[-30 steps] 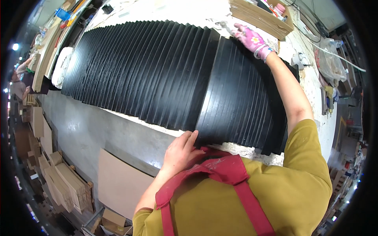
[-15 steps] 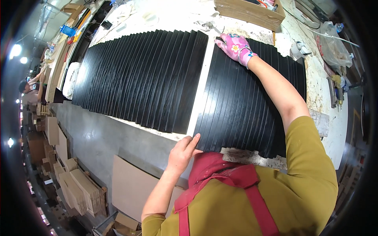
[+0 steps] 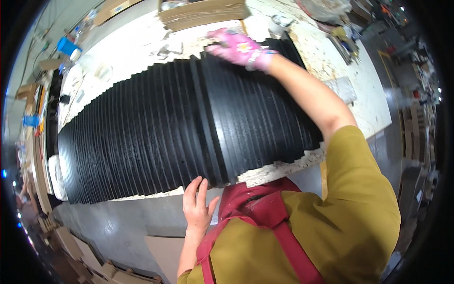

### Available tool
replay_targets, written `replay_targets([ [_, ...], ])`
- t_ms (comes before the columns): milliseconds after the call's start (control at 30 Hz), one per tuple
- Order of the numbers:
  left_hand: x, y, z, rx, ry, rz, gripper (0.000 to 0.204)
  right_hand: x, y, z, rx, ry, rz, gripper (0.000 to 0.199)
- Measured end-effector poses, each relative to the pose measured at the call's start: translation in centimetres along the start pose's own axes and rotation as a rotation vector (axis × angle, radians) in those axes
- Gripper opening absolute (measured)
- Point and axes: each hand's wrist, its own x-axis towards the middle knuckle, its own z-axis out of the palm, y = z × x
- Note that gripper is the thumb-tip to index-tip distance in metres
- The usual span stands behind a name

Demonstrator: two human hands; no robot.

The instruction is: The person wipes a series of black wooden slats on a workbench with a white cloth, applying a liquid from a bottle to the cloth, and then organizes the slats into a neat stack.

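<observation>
A long row of overlapping black strips (image 3: 156, 137) lies across the paint-flecked white workbench (image 3: 359, 80), running from its left end to near the right. The bare left hand (image 3: 197, 208) rests open, fingers spread, at the near edge of the row, while the right hand (image 3: 239, 47), in a pink glove, presses flat on the row's far edge beside a stack of cardboard (image 3: 203, 12).

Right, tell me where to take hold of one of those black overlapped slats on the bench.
Probably by its two short ends: left hand at the near end, right hand at the far end. Each black slat is long, thin and overlapped by its neighbours, leaving only the ends free.
</observation>
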Motion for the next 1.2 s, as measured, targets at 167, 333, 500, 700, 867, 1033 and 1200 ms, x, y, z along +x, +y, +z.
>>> replay_targets([
  [167,4.7,1.8,0.7,-0.102,0.005,-0.048,0.055,-17.8,10.7,-14.1,0.006,0.172,0.537,0.059],
  [333,9.3,3.6,3.1,-0.013,-0.086,-0.135,0.057,-30.4,13.1,-13.9,-0.127,0.081,0.561,0.053],
  [500,12.8,6.5,7.2,0.210,-0.085,-0.160,0.063,-31.7,14.8,-13.5,-0.154,0.129,0.364,0.045],
  [700,21.8,17.9,13.0,0.141,-0.199,0.314,0.051,-27.0,15.4,-11.8,-0.221,-0.215,0.358,0.052],
  [867,28.6,20.8,21.7,0.096,-0.249,0.608,0.040,-30.5,13.4,-10.2,-0.402,-0.007,0.189,0.053],
  [1033,33.9,20.6,27.1,0.254,-0.484,0.638,0.023,-30.8,13.7,-11.9,-0.337,-0.108,0.201,0.047],
  [1200,35.8,20.9,27.9,0.552,-0.762,0.737,0.041,-32.8,17.6,-11.7,-0.341,0.010,0.141,0.052],
])
